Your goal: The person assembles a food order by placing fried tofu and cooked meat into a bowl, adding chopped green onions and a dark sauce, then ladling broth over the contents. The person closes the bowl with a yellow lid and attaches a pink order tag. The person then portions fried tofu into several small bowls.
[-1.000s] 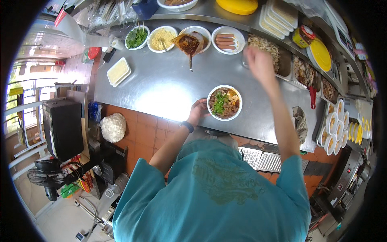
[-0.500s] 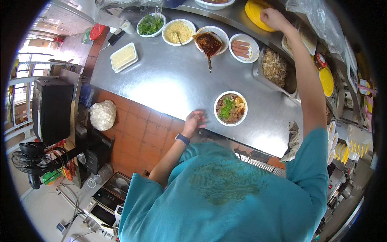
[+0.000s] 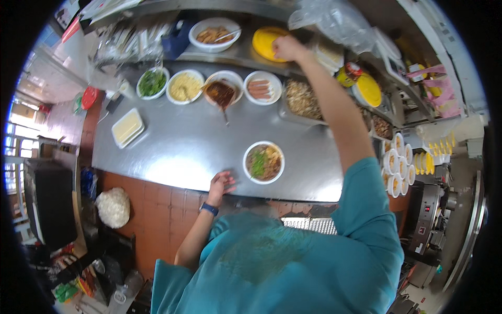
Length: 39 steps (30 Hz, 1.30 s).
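A white bowl [image 3: 264,163] of meat, chopped greens and yellowish pieces stands near the front edge of the steel table. To its left, my left hand [image 3: 223,183] hovers by the table edge, fingers apart and holding nothing. My right arm reaches far forward to the shelf above the table. There my right hand [image 3: 287,48], fingers curled, grips the right rim of a round yellow lid [image 3: 265,42]. Whether one lid or a stack lies there, I cannot tell.
Along the back are bowls of greens [image 3: 151,83], yellow shreds [image 3: 184,86], dark sauce [image 3: 219,93] and sausages [image 3: 259,88], then a metal pan [image 3: 303,100]. A white tray [image 3: 127,127] sits at left. Stacked white cups [image 3: 400,162] stand at right.
My view has tilted up and turned right, showing more of the shelf and its bowl of brown pieces. My right hand stays at the yellow lid; my left hand stays near the table edge.
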Each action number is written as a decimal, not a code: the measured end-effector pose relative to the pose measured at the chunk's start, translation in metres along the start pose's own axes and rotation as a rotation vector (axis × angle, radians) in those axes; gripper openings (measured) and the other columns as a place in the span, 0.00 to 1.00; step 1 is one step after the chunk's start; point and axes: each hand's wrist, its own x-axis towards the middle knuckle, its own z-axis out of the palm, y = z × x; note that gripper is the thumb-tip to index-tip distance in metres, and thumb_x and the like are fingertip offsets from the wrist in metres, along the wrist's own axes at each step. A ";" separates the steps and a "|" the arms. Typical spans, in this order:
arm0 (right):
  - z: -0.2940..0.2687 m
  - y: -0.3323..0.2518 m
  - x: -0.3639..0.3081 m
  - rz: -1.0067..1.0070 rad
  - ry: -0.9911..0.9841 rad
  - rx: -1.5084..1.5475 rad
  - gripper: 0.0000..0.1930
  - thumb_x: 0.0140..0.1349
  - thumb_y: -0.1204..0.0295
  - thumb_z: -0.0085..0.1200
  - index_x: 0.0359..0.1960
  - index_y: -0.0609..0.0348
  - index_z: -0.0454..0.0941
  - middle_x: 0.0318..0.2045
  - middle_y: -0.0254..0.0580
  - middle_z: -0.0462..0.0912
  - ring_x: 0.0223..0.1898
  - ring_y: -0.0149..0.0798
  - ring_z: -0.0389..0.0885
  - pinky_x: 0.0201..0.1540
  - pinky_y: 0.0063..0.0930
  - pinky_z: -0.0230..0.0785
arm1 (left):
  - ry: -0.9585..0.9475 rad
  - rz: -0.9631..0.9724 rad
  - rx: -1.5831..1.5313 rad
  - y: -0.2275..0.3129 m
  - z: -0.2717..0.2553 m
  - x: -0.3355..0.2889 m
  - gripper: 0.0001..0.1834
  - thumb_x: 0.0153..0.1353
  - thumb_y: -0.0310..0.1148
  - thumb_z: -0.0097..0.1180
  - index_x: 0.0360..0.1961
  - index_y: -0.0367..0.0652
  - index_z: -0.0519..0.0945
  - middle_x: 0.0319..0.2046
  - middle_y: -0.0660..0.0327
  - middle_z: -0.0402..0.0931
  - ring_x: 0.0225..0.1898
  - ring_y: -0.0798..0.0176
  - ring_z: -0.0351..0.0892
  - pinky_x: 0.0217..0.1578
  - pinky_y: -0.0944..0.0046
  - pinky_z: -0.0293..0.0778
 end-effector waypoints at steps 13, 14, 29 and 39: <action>0.041 -0.100 -0.181 0.023 1.104 0.014 0.09 0.63 0.73 0.60 0.44 0.57 0.84 0.38 0.44 0.85 0.37 0.49 0.83 0.40 0.39 0.75 | 0.063 0.034 0.084 -0.007 -0.016 0.003 0.14 0.70 0.32 0.46 0.53 0.41 0.76 0.41 0.58 0.79 0.44 0.60 0.83 0.41 0.60 0.82; 0.061 -0.120 -0.219 0.156 1.019 0.129 0.08 0.64 0.73 0.61 0.43 0.58 0.84 0.37 0.42 0.85 0.33 0.43 0.83 0.40 0.36 0.76 | 0.071 0.045 0.093 -0.004 -0.015 0.007 0.14 0.70 0.32 0.46 0.53 0.41 0.76 0.41 0.58 0.80 0.43 0.61 0.83 0.40 0.61 0.81; 0.289 -0.185 -0.345 0.891 0.511 1.024 0.09 0.60 0.76 0.62 0.42 0.60 0.83 0.35 0.45 0.88 0.33 0.37 0.88 0.38 0.30 0.78 | -0.057 0.391 0.606 -0.002 0.057 0.091 0.22 0.67 0.33 0.59 0.59 0.33 0.76 0.41 0.53 0.85 0.42 0.61 0.84 0.46 0.64 0.78; 0.295 -0.171 -0.334 0.950 0.520 0.838 0.08 0.57 0.73 0.61 0.38 0.59 0.83 0.33 0.45 0.87 0.31 0.44 0.87 0.37 0.34 0.78 | -0.055 0.211 0.477 0.009 0.061 0.095 0.17 0.65 0.28 0.60 0.54 0.34 0.81 0.38 0.57 0.84 0.39 0.65 0.83 0.42 0.65 0.79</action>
